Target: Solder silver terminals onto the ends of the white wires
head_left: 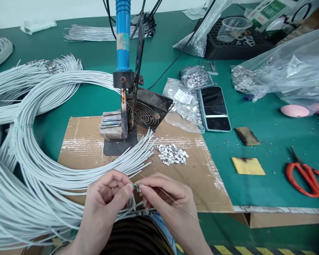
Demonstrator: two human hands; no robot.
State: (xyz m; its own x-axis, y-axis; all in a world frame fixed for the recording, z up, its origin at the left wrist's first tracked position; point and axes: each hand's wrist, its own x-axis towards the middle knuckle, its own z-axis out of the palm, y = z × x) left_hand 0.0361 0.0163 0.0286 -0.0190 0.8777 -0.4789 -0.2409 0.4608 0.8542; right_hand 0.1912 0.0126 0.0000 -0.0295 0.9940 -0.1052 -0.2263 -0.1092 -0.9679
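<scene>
My left hand [108,200] is closed in a pinch near the front edge of the cardboard. At its fingertips shows a tiny cable end [135,185] with coloured bits, mostly covered by the fingers. My right hand [170,196] meets it there, thumb and forefinger pinched together. A thin, silvery solder wire [177,203] runs through the right hand and trails off to the lower right. A small white piece [138,190] shows under the right fingertips. Just beyond both hands lie the ends of a bundle of white cables [95,173].
A soldering iron with a blue handle [123,46] stands upright in a holder beside a black fan [146,109]. Small white parts [172,154] lie heaped on the cardboard [202,184]. To the right are a phone [215,108], yellow sponge [248,166] and red-handled scissors [305,177].
</scene>
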